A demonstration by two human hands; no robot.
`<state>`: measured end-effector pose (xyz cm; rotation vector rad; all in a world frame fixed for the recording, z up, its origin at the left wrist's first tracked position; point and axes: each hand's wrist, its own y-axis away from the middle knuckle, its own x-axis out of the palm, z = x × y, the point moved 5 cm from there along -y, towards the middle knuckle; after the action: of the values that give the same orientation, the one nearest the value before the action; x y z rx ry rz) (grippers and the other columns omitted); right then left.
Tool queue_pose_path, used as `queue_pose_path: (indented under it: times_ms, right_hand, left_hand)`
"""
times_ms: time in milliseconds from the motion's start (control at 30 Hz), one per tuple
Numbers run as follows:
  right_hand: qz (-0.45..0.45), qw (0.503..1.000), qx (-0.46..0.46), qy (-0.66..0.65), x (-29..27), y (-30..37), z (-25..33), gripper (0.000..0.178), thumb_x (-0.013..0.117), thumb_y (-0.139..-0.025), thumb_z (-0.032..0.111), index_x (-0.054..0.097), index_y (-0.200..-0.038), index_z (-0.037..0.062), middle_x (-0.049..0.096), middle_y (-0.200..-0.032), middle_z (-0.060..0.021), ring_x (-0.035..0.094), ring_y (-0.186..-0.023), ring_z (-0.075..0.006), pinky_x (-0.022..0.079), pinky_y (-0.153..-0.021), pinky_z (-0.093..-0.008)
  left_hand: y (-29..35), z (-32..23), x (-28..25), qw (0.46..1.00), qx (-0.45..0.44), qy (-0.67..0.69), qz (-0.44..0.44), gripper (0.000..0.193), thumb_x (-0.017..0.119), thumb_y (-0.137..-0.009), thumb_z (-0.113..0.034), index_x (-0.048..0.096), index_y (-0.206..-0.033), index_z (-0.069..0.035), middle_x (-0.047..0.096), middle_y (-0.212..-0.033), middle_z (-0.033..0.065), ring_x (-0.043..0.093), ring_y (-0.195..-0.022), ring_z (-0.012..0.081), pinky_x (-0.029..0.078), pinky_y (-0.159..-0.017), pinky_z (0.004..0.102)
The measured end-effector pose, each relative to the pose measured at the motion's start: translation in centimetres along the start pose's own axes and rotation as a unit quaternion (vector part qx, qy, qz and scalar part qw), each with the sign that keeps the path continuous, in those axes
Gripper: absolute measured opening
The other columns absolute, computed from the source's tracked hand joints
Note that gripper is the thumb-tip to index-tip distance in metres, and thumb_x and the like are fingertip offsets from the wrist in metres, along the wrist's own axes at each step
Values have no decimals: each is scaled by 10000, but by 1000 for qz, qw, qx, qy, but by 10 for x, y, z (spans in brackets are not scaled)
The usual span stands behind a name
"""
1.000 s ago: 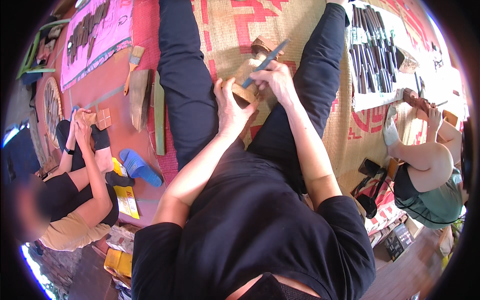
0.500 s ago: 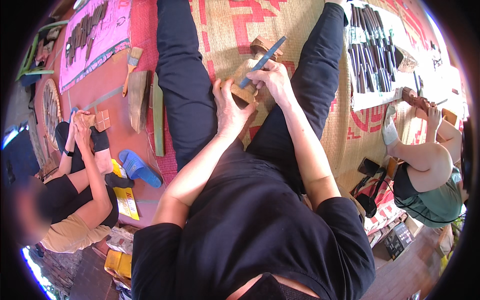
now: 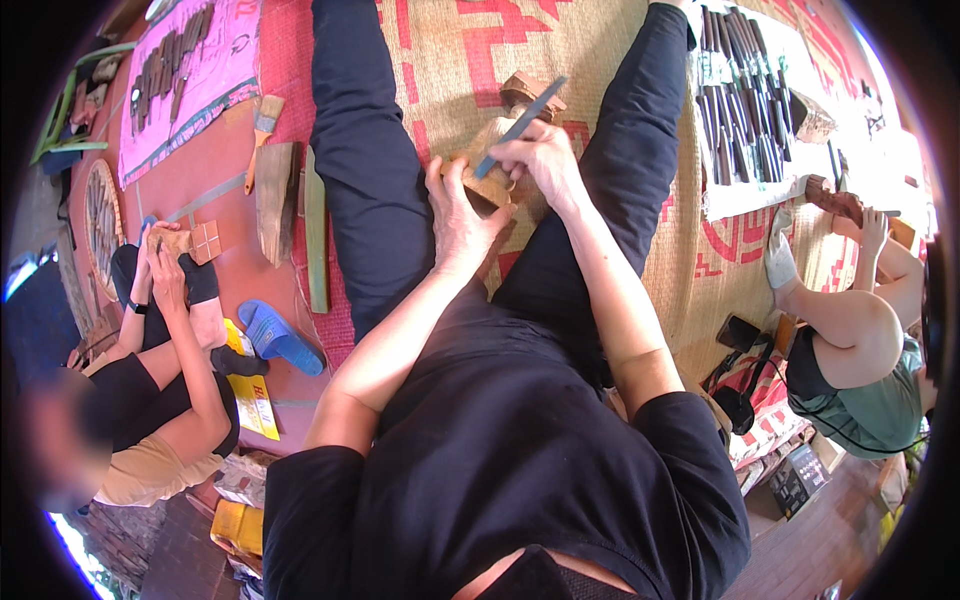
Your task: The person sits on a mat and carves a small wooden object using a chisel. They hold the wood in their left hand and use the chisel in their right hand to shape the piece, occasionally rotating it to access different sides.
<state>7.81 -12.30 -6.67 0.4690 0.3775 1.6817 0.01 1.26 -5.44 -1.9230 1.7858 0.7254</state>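
Note:
Between my legs lies a carved wooden piece [image 3: 489,134], light brown, with a blocky end pointing away from me. My left hand [image 3: 465,220] is closed round its near end, thumb on the right side and fingers on the left. In my right hand [image 3: 545,160] is a flat blue-grey file [image 3: 522,125], slanting from lower left to upper right. Its lower end rests on or just above the wood's near part; I cannot tell which. My fingers hide part of the file's edge and the wood's right side.
Under my legs spreads a woven mat [image 3: 450,50]. To the left are a brush [image 3: 265,125], a wood slab [image 3: 277,205], a blue slipper [image 3: 280,335] and tools on a pink cloth [image 3: 205,90]. Many dark-handled tools [image 3: 740,100] lie at right. People work on both sides.
The file and my right hand have shifted slightly to the left and down along the wood. My left hand keeps its place. The person at right has moved a tool over a wooden piece.

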Motion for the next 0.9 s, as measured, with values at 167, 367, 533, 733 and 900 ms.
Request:
queue_pose_path:
  times_ms: [167,367,533,733,900]
  right_hand:
    - [-35,999,-28,17,1,4,13,125,715,-736,87,672,-829,17,614,-662,-29,543,-565,-88,443,-534,-235]
    - [13,1000,1,-23,7,5,6,110,727,-730,80,653,-784,19,610,-665,-30,538,-555,-95,444,-531,-238]
    - [-29,999,-15,16,-4,-3,14,122,734,-713,68,657,-787,9,610,-645,-37,550,-553,-102,445,-515,-240]
    - [2,1000,3,18,2,1,8,133,731,-717,76,668,-816,14,616,-651,-28,547,-552,-93,446,-523,-231]
    - [-29,999,-8,33,-4,2,14,149,725,-723,85,677,-844,13,615,-653,-25,545,-548,-90,448,-527,-228]
  left_hand:
    - [-1,2,0,1000,-9,-3,7,934,871,-616,-184,304,-1352,-88,246,-1400,243,320,-1306,420,357,-1062,475]
    - [-1,1,0,1000,5,-10,-2,931,870,-614,-178,306,-1347,-75,246,-1399,246,324,-1304,416,360,-1061,473]
    - [0,2,2,1000,-6,1,7,926,869,-615,-176,309,-1346,-78,249,-1395,249,326,-1303,414,362,-1060,475]
    - [-1,0,-2,1000,-1,-1,-5,923,871,-610,-174,318,-1344,-88,253,-1395,240,332,-1300,415,368,-1057,473]
    - [-1,3,1,1000,-5,9,2,923,870,-611,-174,319,-1347,-89,256,-1390,237,331,-1299,417,370,-1054,478]
